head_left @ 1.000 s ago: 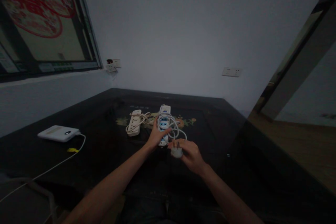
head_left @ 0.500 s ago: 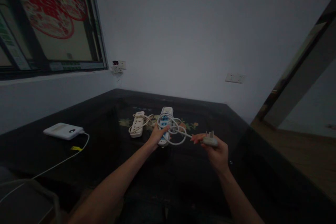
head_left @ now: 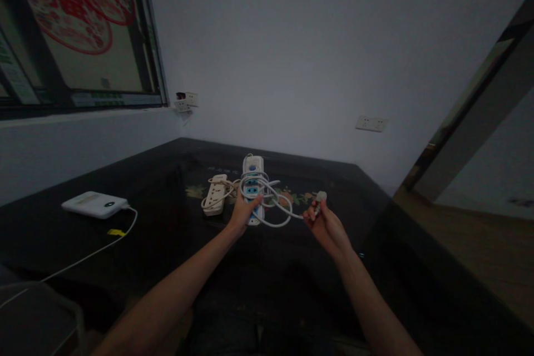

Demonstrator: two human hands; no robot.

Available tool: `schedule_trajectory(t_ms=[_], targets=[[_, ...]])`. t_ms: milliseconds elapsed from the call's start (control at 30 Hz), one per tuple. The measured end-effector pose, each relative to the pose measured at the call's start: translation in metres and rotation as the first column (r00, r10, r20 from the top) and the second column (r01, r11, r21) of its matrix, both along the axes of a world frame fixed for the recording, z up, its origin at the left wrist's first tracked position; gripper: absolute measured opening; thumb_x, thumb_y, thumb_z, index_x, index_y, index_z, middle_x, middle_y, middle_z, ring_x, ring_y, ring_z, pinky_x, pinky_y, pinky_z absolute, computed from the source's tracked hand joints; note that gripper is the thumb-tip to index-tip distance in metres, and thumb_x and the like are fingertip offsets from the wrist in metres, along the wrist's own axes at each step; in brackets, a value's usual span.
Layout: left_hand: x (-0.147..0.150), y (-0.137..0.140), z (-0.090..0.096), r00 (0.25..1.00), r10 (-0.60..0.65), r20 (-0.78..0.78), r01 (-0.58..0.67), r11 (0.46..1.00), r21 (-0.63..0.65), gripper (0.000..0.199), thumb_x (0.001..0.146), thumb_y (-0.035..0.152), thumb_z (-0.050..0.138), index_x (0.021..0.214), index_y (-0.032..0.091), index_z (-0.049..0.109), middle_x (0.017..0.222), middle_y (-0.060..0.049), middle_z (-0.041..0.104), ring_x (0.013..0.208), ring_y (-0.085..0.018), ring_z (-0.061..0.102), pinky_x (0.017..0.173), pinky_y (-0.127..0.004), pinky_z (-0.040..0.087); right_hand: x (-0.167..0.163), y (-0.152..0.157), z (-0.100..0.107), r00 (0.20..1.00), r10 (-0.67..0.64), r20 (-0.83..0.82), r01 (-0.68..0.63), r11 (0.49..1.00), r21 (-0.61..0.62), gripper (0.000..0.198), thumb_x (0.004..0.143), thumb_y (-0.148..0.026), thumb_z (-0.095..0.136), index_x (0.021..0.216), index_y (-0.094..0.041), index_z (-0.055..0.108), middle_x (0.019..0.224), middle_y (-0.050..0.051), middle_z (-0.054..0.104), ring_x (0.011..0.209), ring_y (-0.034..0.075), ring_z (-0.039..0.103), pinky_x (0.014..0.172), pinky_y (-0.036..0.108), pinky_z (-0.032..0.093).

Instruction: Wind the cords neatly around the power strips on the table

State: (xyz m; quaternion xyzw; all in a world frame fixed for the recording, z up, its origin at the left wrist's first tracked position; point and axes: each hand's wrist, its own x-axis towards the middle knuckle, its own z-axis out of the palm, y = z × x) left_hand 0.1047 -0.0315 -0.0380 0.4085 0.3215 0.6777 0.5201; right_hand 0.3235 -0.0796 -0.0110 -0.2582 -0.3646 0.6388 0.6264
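The power strip (head_left: 252,186) I gripped was white, its sockets (head_left: 251,191) bright blue and its round button (head_left: 252,168) a deeper blue. The looped cord (head_left: 276,226) was white, the plug (head_left: 321,196) I held pale. The cream strip (head_left: 214,196) had dark socket holes. My black table (head_left: 292,272) bore a floral print (head_left: 287,194) in orange and green. The power bank (head_left: 95,204) was white, the window decorations (head_left: 69,8) red.

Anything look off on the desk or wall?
One wall socket by the window seems askew below a dark gap, as if hanging loose; too small to be sure. The white cord loops untidily over the blue-and-white power strip in the left hand. No spill shows.
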Motion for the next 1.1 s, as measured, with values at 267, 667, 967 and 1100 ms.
schedule_trajectory(t_ms=[267,667,967,1100], targets=[[0.001,-0.006,0.003,0.998,-0.024,-0.066,0.026,0.999,0.026,0.076,0.061,0.033,0.078,0.127,0.022,0.041,0.098,-0.006,0.064,0.070,-0.017,0.065,0.065,-0.033,0.057,0.006,0.006,-0.014,0.897,0.131,0.423,-0.034,0.973,-0.229,0.047,0.090,-0.057,0.041,0.087,-0.015,0.062,0.070,0.006,0.064,0.061,0.016,0.064,0.053,0.029,0.055],[0.005,-0.002,-0.007,0.970,0.028,-0.243,-0.003,0.995,0.103,0.072,0.062,0.033,0.078,0.125,0.021,0.045,0.102,-0.007,0.065,0.090,-0.023,0.065,0.079,-0.036,0.054,0.010,0.013,-0.022,0.725,-0.012,0.689,-0.029,0.998,0.048,0.035,0.071,-0.048,0.070,0.070,-0.015,0.061,0.057,-0.004,0.052,0.049,0.007,0.046,0.046,0.020,0.036],[0.009,-0.003,-0.006,0.979,-0.038,-0.203,0.041,0.999,0.008,0.071,0.063,0.033,0.077,0.126,0.022,0.044,0.106,-0.007,0.062,0.084,-0.020,0.064,0.071,-0.033,0.055,0.000,0.003,-0.025,0.739,0.145,0.657,-0.203,0.979,0.012,0.048,0.076,-0.064,0.057,0.071,-0.016,0.061,0.061,-0.002,0.057,0.056,0.011,0.052,0.055,0.024,0.044],[0.009,0.000,-0.010,0.973,-0.024,-0.230,0.028,1.000,0.013,0.068,0.065,0.031,0.076,0.124,0.021,0.046,0.107,-0.007,0.063,0.094,-0.021,0.063,0.086,-0.036,0.051,-0.002,0.000,-0.024,0.751,0.169,0.638,-0.234,0.972,0.018,0.048,0.078,-0.064,0.055,0.071,-0.017,0.062,0.061,-0.001,0.058,0.056,0.011,0.053,0.056,0.024,0.044]])
